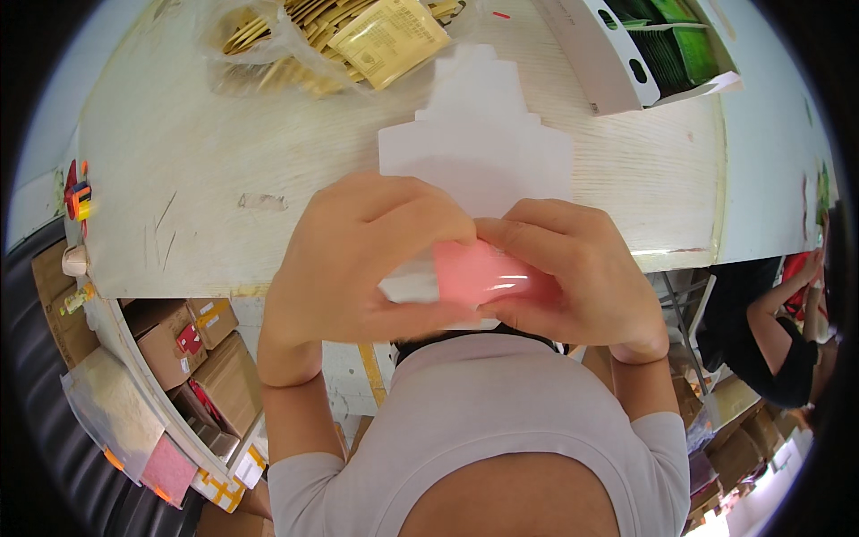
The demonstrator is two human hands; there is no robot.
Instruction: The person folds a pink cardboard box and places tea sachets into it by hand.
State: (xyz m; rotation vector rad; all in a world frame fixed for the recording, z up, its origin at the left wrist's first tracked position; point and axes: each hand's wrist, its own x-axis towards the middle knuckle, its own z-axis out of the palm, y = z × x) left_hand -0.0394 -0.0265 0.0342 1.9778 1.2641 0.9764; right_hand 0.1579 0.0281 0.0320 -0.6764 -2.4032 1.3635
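A glossy pink piece, perhaps a box panel or a packet, is held between my hands near the table's front edge. My right hand grips its right side, fingers along the upper edge and thumb at the lower. My left hand curves around from the left, its fingertips and thumb at the same upper and lower edges. Beyond my hands an unfolded white cardboard box blank lies flat, its near part hidden by them. Whether the pink piece belongs to the blank is unclear.
A clear plastic bag of yellow sachets lies at the back. A white box at the back right holds green packets. Cardboard cartons fill a shelf below left. Another person is at the far right.
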